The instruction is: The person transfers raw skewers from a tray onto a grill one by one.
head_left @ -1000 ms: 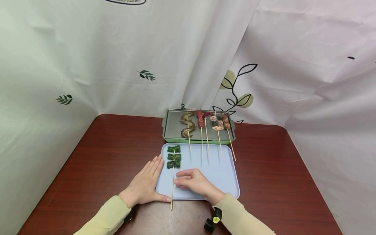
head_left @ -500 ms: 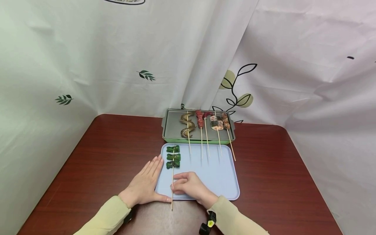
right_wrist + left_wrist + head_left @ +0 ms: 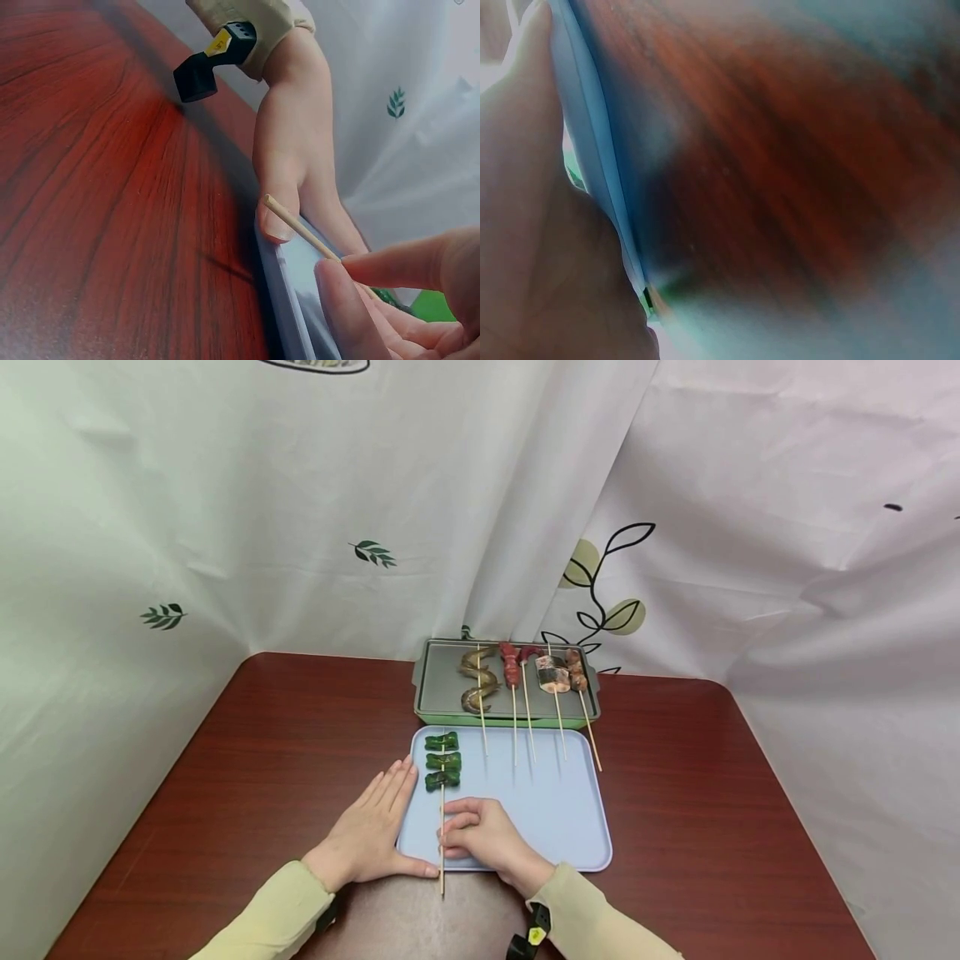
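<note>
A green pepper skewer [image 3: 443, 762] lies lengthwise near the left side of the light blue tray [image 3: 532, 814], its stick reaching past the front rim. My right hand [image 3: 487, 837] pinches this stick between thumb and fingers, low over the tray. In the right wrist view the stick's blunt end [image 3: 289, 216] sticks out beyond the fingertips [image 3: 337, 281]. With straight fingers, my left hand [image 3: 367, 831] rests along the tray's left edge, its thumb at the front rim close to the stick. The left wrist view shows part of the left hand [image 3: 525, 187] against the tray rim [image 3: 592, 105].
Behind the tray stands a green-sided grill pan [image 3: 442, 681] with a shrimp skewer [image 3: 480, 677], a red meat skewer [image 3: 511, 664], a fish skewer [image 3: 553, 673] and others. Their sticks overhang the tray. White curtains [image 3: 337, 485] surround the dark red table [image 3: 300, 710].
My right hand has moved slightly left and toward the front and has taken hold of the stick. The stick's near end has shifted a little right. The left hand stays in place.
</note>
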{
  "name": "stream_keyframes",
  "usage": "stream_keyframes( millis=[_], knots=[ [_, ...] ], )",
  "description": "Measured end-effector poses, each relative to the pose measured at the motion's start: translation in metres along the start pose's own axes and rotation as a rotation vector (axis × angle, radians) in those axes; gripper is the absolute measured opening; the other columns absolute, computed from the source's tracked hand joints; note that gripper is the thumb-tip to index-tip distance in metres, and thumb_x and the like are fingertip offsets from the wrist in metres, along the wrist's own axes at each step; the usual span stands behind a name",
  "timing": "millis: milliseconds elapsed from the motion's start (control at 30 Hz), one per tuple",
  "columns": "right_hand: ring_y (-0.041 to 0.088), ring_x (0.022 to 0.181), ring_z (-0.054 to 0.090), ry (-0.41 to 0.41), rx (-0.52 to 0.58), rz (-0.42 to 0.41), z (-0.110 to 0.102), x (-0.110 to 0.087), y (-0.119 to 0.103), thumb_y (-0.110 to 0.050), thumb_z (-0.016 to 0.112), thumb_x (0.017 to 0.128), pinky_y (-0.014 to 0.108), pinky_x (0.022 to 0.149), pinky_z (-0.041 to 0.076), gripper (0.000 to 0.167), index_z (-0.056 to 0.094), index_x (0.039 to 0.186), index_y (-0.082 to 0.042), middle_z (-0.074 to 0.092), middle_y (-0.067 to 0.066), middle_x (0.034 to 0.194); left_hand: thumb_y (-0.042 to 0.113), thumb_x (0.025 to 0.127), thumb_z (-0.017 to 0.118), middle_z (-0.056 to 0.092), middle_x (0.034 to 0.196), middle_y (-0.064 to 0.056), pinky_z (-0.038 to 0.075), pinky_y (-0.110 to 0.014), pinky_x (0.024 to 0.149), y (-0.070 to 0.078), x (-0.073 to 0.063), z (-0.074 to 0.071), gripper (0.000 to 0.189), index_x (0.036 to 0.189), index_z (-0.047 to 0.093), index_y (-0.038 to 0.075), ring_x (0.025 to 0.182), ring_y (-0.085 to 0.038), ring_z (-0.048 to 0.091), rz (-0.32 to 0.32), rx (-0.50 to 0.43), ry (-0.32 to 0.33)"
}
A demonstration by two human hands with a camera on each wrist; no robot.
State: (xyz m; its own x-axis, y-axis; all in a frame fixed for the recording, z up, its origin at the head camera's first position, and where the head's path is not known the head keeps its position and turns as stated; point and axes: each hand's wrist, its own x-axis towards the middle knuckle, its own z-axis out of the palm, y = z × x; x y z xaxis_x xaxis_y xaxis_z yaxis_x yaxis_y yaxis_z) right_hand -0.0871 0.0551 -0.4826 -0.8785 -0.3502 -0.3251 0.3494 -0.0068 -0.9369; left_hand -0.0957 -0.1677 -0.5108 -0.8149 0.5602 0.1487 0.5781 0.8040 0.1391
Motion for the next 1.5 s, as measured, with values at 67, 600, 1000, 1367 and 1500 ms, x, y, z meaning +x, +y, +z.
stream_keyframes(
  millis=[67,600,1000,1367,1500],
  knots=[
    [0.021,0.075,0.072,0.0,0.001,-0.002,0.0,0.0,0.0,0.014,0.069,0.083,0.037,0.07,0.062,0.044,0.06,0.126,0.013,0.071,0.016,0.088,0.098,0.068,0.046,0.021,0.163,-0.026,0.02,-0.046,0.121,0.0,0.0,0.0,0.141,0.156,0.026,-0.009,0.15,-0.038,0.022,-0.004,0.004,-0.008],
    [0.024,0.078,0.072,-0.052,-0.035,-0.033,-0.004,-0.012,-0.019,0.011,0.071,0.084,0.038,0.071,0.062,0.048,0.06,0.131,0.012,0.071,0.017,0.091,0.093,0.071,0.054,0.023,0.162,-0.027,0.026,-0.05,0.118,0.008,0.002,-0.017,0.137,0.155,0.027,-0.012,0.15,-0.039,0.024,-0.016,-0.017,-0.077],
    [0.023,0.081,0.073,-0.143,-0.08,-0.108,-0.007,-0.022,-0.052,0.009,0.068,0.086,0.038,0.073,0.062,0.048,0.058,0.134,0.011,0.07,0.016,0.095,0.095,0.069,0.053,0.018,0.164,-0.025,0.021,-0.047,0.12,0.004,0.0,-0.007,0.138,0.155,0.029,-0.01,0.15,-0.039,0.022,-0.013,-0.031,-0.033],
    [0.025,0.089,0.073,-0.144,-0.126,-0.242,-0.011,-0.014,-0.096,0.007,0.068,0.092,0.039,0.079,0.061,0.049,0.056,0.139,0.008,0.07,0.018,0.103,0.094,0.07,0.053,0.019,0.164,-0.025,0.022,-0.048,0.12,0.007,0.003,-0.014,0.139,0.157,0.024,-0.009,0.151,-0.037,0.019,-0.037,-0.03,-0.104],
    [0.027,0.091,0.074,-0.102,-0.135,-0.272,-0.015,-0.006,-0.111,0.009,0.068,0.091,0.04,0.079,0.061,0.05,0.056,0.14,0.006,0.07,0.021,0.105,0.095,0.07,0.052,0.019,0.164,-0.026,0.02,-0.048,0.121,0.005,0.002,-0.011,0.139,0.157,0.023,-0.009,0.151,-0.037,0.019,-0.029,-0.038,-0.09]
  ],
)
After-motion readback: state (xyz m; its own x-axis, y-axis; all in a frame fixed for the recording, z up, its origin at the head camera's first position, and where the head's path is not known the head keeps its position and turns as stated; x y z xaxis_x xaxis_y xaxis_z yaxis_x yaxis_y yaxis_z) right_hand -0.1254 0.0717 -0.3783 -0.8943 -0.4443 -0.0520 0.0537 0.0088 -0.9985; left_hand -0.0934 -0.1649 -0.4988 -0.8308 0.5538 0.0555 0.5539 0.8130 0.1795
